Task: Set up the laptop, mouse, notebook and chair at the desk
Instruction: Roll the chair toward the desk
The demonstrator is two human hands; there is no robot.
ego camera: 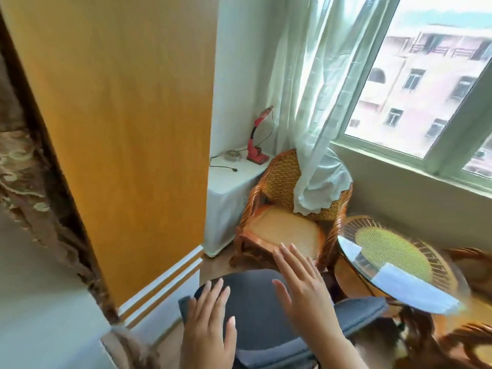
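Two bare hands are seen in the head view, held above a dark grey office chair (pixel 255 310) at the near edge of the scene. The left hand (pixel 207 331) is flat with its fingers spread apart, over the near left part of the chair; whether it touches the fabric cannot be told. The right hand (pixel 306 291) is also opened flat, fingers loosely spread, nothing being gripped. Just beyond the chair, a wicker armchair (pixel 290 209) is placed in the far corner, with a white sheer curtain (pixel 316 129) draped over its back. To the right, a round glass-topped wicker table (pixel 394 265) is set close beside both chairs. A white cabinet (pixel 231 187) is seen against the far wall, with a red desk lamp (pixel 255 145) and a small round fan (pixel 232 155) on it. An orange wall panel (pixel 127 129) fills the left. A window (pixel 426 75) is at the far right.
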